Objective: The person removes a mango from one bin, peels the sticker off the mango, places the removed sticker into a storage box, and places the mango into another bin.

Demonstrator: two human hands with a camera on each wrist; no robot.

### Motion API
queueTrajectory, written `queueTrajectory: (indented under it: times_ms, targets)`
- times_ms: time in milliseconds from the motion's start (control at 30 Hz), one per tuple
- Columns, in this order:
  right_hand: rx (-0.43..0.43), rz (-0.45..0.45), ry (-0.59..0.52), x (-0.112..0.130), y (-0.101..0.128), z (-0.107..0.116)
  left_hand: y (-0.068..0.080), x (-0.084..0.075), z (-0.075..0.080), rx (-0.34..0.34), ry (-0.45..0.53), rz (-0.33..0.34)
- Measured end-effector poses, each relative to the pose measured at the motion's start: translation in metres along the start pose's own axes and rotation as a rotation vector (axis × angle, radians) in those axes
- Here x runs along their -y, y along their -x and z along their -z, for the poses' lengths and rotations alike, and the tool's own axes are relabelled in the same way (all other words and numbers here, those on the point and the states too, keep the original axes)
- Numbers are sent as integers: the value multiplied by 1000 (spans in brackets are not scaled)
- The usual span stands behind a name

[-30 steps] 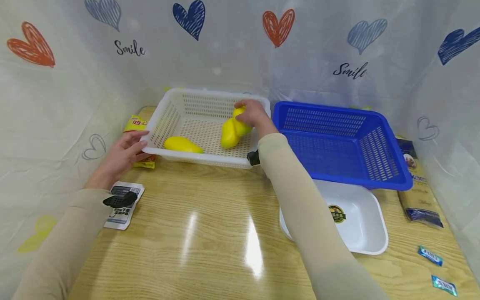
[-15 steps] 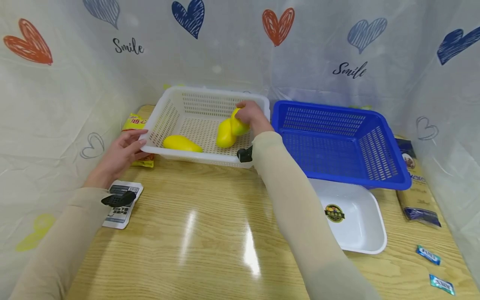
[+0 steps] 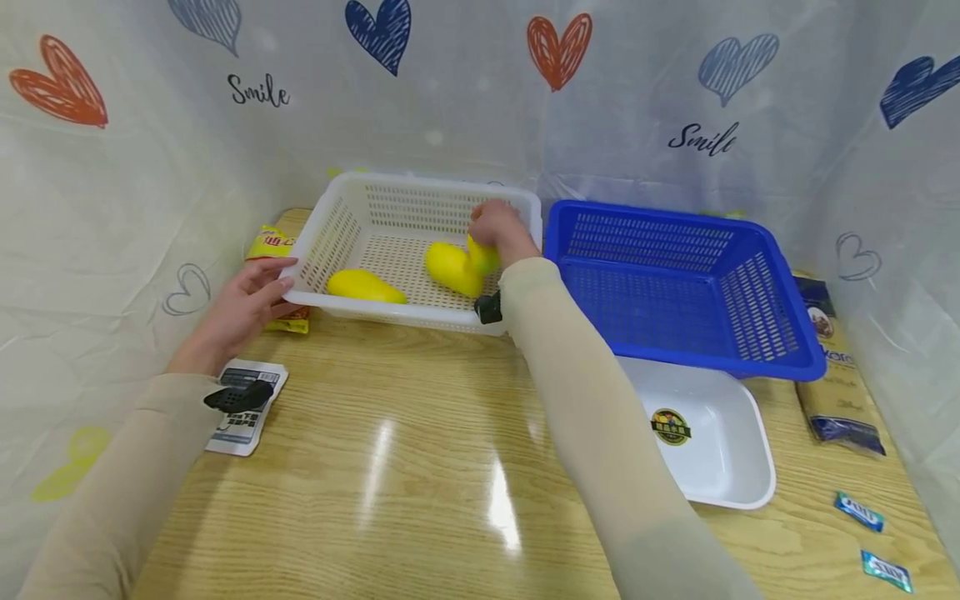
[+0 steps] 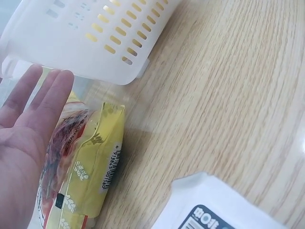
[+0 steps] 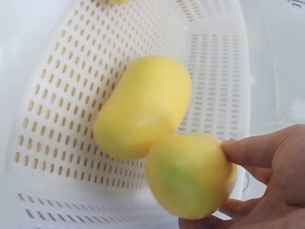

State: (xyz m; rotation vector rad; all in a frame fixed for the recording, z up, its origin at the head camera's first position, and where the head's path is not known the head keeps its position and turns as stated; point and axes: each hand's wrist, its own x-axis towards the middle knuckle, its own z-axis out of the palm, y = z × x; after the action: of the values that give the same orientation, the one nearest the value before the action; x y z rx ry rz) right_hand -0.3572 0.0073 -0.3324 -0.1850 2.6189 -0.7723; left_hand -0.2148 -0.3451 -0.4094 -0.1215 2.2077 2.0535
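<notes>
Mangoes sit in the white basket [image 3: 341,218] on a glossy wood-grain worktop [image 3: 420,467] walled by a pale curtain printed with hearts: the right hand [image 3: 498,229] has its grip closed on a smooth yellow-green mango [image 5: 190,174] that touches a second mango [image 3: 450,267], a third mango [image 3: 363,287] lying apart. The left hand [image 3: 243,308], fingers straight and holding nothing, rests at the perforated basket's corner, over a crinkly yellow packet [image 4: 88,164] which the left wrist view shows best. A blue basket [image 3: 686,287], a white tray [image 3: 723,454] and a white label pouch [image 3: 243,417] lie nearby.
</notes>
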Motion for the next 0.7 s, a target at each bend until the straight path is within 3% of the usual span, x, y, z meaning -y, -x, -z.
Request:
queueTrajectory:
  times_ms: [133, 267, 400, 700]
  targets:
    - [48, -2, 54, -2, -3, -5, -1, 1, -1, 5, 22, -10]
    - [93, -74, -131, -10, -9, -14, -2, 1, -1, 11, 33, -16]
    - [83, -144, -346, -19, -17, -26, -2, 1, 0, 9, 31, -14]
    - [87, -160, -454, -23, -25, -41, -2, 0, 2, -2, -13, 9]
